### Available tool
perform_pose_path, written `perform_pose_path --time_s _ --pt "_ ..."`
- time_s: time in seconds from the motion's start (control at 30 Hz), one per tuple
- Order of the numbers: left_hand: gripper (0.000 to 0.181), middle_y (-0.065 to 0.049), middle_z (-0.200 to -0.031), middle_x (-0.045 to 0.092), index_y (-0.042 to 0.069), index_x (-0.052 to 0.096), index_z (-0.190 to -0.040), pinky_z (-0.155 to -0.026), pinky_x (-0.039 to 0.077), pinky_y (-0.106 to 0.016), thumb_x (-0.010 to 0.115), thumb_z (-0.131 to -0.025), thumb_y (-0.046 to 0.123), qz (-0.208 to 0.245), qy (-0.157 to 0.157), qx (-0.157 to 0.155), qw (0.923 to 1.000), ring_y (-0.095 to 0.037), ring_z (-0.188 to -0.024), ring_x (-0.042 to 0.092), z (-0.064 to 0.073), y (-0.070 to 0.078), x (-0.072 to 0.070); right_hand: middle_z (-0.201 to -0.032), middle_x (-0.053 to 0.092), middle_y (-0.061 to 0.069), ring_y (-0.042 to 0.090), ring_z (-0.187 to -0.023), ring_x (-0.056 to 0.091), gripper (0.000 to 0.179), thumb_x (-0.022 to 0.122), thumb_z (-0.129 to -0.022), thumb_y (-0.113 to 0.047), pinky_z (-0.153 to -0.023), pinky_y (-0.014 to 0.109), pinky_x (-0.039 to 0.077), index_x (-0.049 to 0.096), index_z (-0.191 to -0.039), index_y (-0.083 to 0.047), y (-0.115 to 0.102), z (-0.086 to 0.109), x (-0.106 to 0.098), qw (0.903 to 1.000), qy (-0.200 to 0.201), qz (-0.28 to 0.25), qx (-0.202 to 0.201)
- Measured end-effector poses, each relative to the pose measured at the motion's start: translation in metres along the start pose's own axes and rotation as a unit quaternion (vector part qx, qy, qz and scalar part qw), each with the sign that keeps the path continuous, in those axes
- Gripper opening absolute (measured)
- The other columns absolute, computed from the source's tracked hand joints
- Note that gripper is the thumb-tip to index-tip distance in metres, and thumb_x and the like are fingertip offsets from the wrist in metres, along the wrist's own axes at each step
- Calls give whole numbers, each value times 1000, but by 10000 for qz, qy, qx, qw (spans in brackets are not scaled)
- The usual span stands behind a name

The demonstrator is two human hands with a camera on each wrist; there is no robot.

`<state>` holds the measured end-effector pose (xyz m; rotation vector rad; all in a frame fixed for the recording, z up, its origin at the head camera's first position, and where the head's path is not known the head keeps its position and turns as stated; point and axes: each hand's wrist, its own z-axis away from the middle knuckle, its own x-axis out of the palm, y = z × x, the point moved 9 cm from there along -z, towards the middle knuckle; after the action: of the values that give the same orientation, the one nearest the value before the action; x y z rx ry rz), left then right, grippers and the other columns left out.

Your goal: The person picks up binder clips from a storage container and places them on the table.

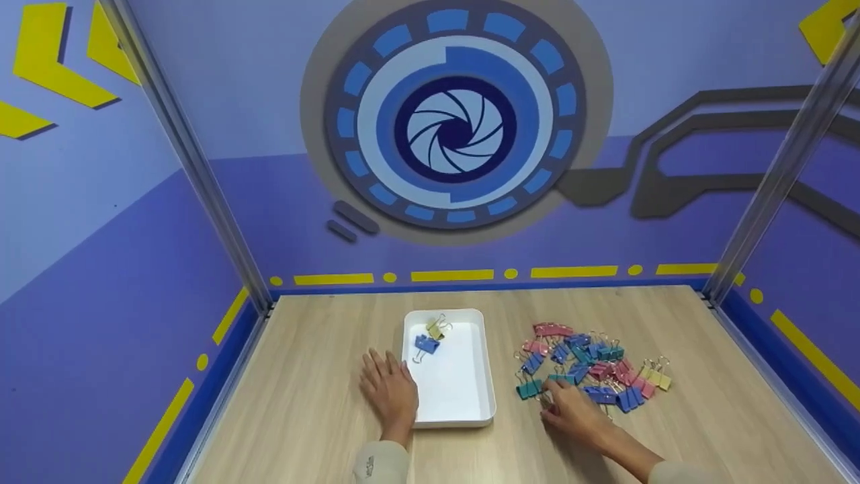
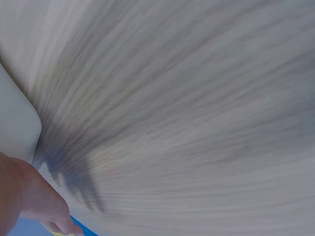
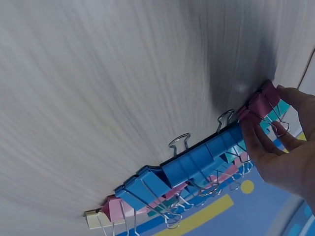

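My left hand (image 1: 391,395) lies with fingers extended along the left side of a white tray (image 1: 489,376), against its edge. Inside the tray are a yellow binder clip (image 1: 435,329) and a blue binder clip (image 1: 427,344). At the near left of a heap of binder clips, my right hand (image 1: 576,411) pinches a dark pink binder clip (image 3: 261,104) between thumb and fingers, seen best in the right wrist view. A green binder clip (image 1: 529,388) lies just left of that hand. Blue binder clips (image 3: 192,162) stand close by its fingers.
The heap also holds pink clips (image 1: 553,329) at the back and yellow clips (image 1: 656,376) at the right. A wooden table (image 1: 322,349) bears everything. Painted panels (image 1: 269,222) and metal posts (image 1: 208,181) enclose its back and sides.
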<state>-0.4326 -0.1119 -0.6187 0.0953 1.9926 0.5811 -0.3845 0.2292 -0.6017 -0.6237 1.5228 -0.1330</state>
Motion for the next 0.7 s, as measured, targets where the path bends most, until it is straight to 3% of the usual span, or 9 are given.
perform_pose_path --time_s 0.33,0.5,0.6,0.7 --pt "46 -27 -160 39 -1 57 -142 -119 29 -64 53 -105 27 105 124 27 9999 -45 -151 32 0 4 -6 -107 69 18 19 -83 69 38 82 -84 -7 -75 43 62 65 -117 -1 18 -18 -8 9979 414 -134 480" --pt "47 -27 -159 40 -1 57 -142 -120 29 -63 54 -105 28 59 172 26 9998 -44 -151 33 -1 4 -7 -104 70 18 21 -80 70 35 82 -83 -6 -73 45 61 65 -113 1 16 -21 -17 9959 845 -29 316" --pt "48 -27 -160 38 -1 56 -143 -121 28 -63 53 -106 29 73 92 2 9999 -44 -152 31 -1 2 -4 -97 70 18 25 -76 69 33 82 -84 -9 -69 46 61 64 -110 1 8 -23 -22 9935 1090 319 92" --pt "49 -26 -161 37 0 55 -144 -121 27 -62 52 -106 29 48 11 -31 10000 -44 -153 29 -2 0 0 -91 69 18 31 -73 68 33 80 -87 -15 -60 48 59 64 -109 1 -3 -29 -29 9870 1255 1002 -9"
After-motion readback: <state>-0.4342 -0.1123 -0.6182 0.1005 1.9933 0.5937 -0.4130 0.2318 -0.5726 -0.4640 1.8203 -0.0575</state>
